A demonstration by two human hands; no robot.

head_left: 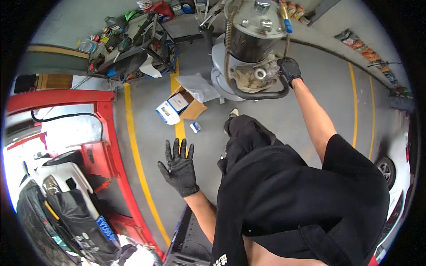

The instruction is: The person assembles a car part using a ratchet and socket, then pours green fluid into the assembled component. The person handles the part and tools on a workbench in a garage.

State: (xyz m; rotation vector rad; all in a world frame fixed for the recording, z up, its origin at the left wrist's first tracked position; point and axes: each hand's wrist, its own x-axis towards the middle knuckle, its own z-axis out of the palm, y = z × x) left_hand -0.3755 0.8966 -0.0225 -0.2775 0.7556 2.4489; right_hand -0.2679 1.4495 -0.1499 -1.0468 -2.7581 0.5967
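My left hand [181, 172], in a black glove, hangs in the air over the floor with its fingers spread and nothing in it. My right hand [290, 71], gloved the same way, is closed round the right end of the black bar handle [262, 95] of a wheeled grey workshop machine. This machine has a dark see-through cylinder [252, 45] under a metal lid [255, 20]. A ribbed hose [229, 42] runs down its left side. Crumpled cloth or plastic [248, 76] and a round metal fitting [260, 73] lie in the tray behind the handle.
An opened cardboard box [194, 109] with smaller packages stands on the floor, a small blue-and-white box [195, 127] near it. A cluttered tool cart [133, 57] is at the far left. Left stands a red lift post [106, 128] beside a covered car [71, 208]; another car [392, 173] is right.
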